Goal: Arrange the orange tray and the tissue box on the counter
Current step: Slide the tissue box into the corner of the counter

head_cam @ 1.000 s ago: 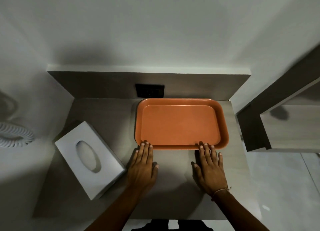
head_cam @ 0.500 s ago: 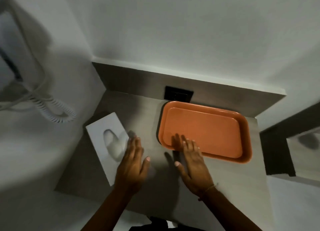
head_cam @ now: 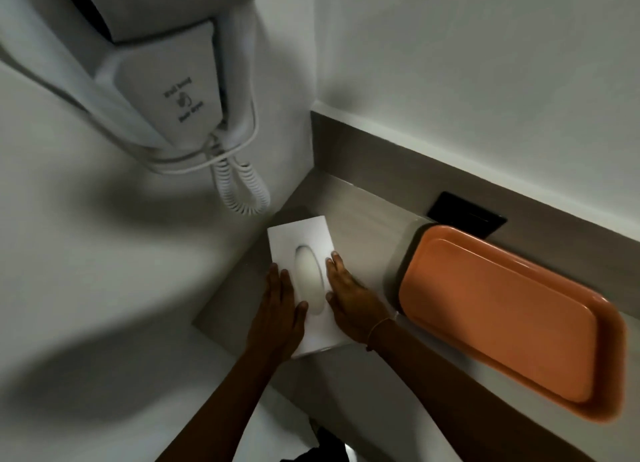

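Head view: white tissue box (head_cam: 313, 250) flat on the grey counter (head_cam: 363, 219), towards the left end, long side running near to far, oval slot facing up. Left hand (head_cam: 277, 318) pressed along the box's left edge, fingers straight and together, thumb reaching over onto the top near the slot. Right hand (head_cam: 351, 297) pressed along the right edge, fingers extended towards the far end, thumb also lying on the top face. Box clasped between the two flat palms, neither hand curled into a fist. Thin band showing at the right wrist. Near end of the box close to the counter's near edge; hard to say whether resting fully or lifted slightly.

Orange tray (head_cam: 498, 316) to the right, lying flat on the same counter, apart from the box with a strip of bare grey between, its far long side close against the grey backsplash (head_cam: 398, 146). Tray bare inside, raised rim all round. Black wall socket (head_cam: 465, 216) set in the backsplash just beyond the tray's far left corner.

Up on the left wall, white hair dryer unit (head_cam: 173, 81) in its holder, small dark lettering too blurred to read. Coiled white cord (head_cam: 242, 188) drooping from it, hanging above the far left corner of the counter, clear of the box.
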`<state>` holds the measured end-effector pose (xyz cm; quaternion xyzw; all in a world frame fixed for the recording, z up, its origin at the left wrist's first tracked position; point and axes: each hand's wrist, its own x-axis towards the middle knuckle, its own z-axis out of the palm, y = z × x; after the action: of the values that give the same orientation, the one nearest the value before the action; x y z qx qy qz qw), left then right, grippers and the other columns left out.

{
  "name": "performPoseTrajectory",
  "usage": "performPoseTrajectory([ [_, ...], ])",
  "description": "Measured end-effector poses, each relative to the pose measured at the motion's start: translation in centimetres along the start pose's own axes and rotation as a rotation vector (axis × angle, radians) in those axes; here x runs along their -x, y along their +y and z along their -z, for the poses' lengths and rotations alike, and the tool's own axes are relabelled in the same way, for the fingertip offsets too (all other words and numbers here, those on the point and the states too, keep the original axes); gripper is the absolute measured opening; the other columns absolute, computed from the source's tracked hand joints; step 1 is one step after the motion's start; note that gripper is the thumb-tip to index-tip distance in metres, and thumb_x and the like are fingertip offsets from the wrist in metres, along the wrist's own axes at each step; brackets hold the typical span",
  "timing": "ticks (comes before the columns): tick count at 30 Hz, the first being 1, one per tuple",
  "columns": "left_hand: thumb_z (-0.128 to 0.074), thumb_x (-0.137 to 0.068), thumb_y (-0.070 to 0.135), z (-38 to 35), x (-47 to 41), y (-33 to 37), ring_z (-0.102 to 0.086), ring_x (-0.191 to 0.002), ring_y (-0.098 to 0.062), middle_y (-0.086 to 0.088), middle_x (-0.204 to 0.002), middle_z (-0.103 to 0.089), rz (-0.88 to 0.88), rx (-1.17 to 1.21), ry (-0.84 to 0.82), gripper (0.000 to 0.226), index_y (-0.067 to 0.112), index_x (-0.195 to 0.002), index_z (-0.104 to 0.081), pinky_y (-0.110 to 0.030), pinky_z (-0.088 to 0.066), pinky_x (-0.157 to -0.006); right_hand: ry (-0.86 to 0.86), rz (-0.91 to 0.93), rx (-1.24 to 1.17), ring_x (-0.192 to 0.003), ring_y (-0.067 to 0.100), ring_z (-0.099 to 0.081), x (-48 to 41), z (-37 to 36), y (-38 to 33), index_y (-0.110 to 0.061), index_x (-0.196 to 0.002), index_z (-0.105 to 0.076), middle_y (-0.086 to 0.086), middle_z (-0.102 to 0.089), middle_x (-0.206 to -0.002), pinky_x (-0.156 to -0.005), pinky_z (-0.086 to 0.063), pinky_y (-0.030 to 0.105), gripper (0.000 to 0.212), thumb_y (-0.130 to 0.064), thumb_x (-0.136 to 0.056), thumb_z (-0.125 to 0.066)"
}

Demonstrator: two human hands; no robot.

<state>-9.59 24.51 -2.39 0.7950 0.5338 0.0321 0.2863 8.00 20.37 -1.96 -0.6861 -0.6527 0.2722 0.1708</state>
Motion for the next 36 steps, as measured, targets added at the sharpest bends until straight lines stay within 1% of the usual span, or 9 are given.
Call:
performPoseTrajectory([
  [3,-0.035,-0.096,0.041,-0.3,0.1,0.3,0.001,-0.149,-0.030,-0.012,-0.159,0.020,0.036,0.037,0.003,0.075,0.015,-0.148,0.012,-0.043,-0.030,-0.114,0.013,-0.004,-0.039,-0.117,0.029,-0.056,0.4,-0.5,0.4,-0.015,-0.154,0.002,0.000,0.009,-0.163,-0.088,-0.050,0.026,0.067,-0.025,-0.102,-0.039],
  [5,-0.036,-0.096,0.040,-0.4,0.1,0.6,-0.011,-0.147,-0.034,-0.013,-0.160,0.018,0.072,0.063,-0.008,0.074,0.016,-0.148,0.012,-0.045,-0.036,-0.111,0.023,-0.010,-0.074,-0.103,0.033,-0.061,0.6,-0.7,0.6,-0.021,-0.151,0.010,-0.001,0.013,-0.162,-0.084,-0.055,0.032,0.069,-0.025,-0.102,-0.038],
  [7,-0.039,-0.096,0.036,-0.4,0.0,1.0,-0.023,-0.144,-0.036,-0.014,-0.160,0.013,0.110,0.104,-0.017,0.074,0.017,-0.149,0.008,-0.045,-0.037,-0.110,0.041,-0.011,-0.119,-0.108,0.037,-0.059,0.6,-1.0,0.7,-0.023,-0.148,0.016,0.001,0.014,-0.163,-0.090,-0.053,0.036,0.071,-0.024,-0.102,-0.038],
  [9,-0.042,-0.096,0.032,-0.2,-0.1,1.3,-0.029,-0.140,-0.036,-0.013,-0.161,0.009,0.135,0.159,-0.004,0.073,0.017,-0.150,0.004,-0.043,-0.037,-0.110,0.052,-0.004,-0.155,-0.116,0.037,-0.054,0.5,-1.2,0.4,-0.023,-0.147,0.018,-0.002,0.016,-0.161,-0.099,-0.046,0.031,0.073,-0.021,-0.102,-0.039],
  [13,-0.046,-0.096,0.022,0.4,-0.2,1.7,-0.028,-0.142,-0.032,-0.009,-0.162,0.000,0.151,0.287,0.042,0.069,0.018,-0.150,-0.004,-0.039,-0.033,-0.112,0.049,-0.071,-0.222,-0.136,0.030,-0.038,0.2,-1.1,0.0,-0.019,-0.148,0.015,0.000,0.012,-0.161,-0.105,-0.018,0.015,0.077,-0.014,-0.100,-0.044],
  [17,-0.044,-0.096,0.013,1.9,-1.4,1.9,-0.026,-0.142,-0.029,-0.007,-0.161,-0.012,0.158,0.397,0.078,0.062,0.019,-0.149,-0.013,-0.036,-0.028,-0.113,0.074,-0.159,-0.343,-0.147,0.017,-0.008,-0.2,-1.3,-0.3,-0.011,-0.152,0.003,-0.005,0.011,-0.156,-0.107,0.005,0.003,0.082,-0.005,-0.094,-0.054],
  [25,-0.043,-0.096,0.010,6.0,-9.1,2.4,-0.034,-0.139,-0.027,-0.008,-0.155,-0.031,0.094,0.428,0.039,0.054,0.017,-0.147,-0.026,-0.038,-0.025,-0.115,0.192,-0.275,-0.574,-0.146,0.010,0.001,-5.0,-0.4,-0.8,-0.013,-0.153,-0.004,-0.003,0.002,-0.162,-0.116,-0.002,0.020,0.088,0.007,-0.086,-0.056],
  [31,-0.038,-0.097,0.005,8.0,-15.1,3.2,-0.024,-0.145,-0.025,-0.009,-0.158,-0.024,0.037,0.390,-0.032,0.051,0.011,-0.146,-0.028,-0.033,-0.015,-0.118,0.278,-0.363,-0.664,-0.148,0.015,-0.005,-9.0,-0.5,-1.5,-0.015,-0.153,-0.003,-0.002,0.000,-0.163,-0.111,-0.003,0.016,0.085,0.008,-0.088,-0.053],
  [36,-0.037,-0.098,0.009,8.4,-17.7,3.6,-0.026,-0.144,-0.026,-0.012,-0.157,-0.026,0.095,0.429,-0.045,0.048,0.004,-0.145,-0.028,-0.028,-0.018,-0.115,0.291,-0.374,-0.673,-0.148,0.018,-0.009,-10.6,-0.7,-2.0,-0.017,-0.154,-0.002,-0.003,0.007,-0.164,-0.110,-0.009,0.018,0.086,0.007,-0.088,-0.052],
])
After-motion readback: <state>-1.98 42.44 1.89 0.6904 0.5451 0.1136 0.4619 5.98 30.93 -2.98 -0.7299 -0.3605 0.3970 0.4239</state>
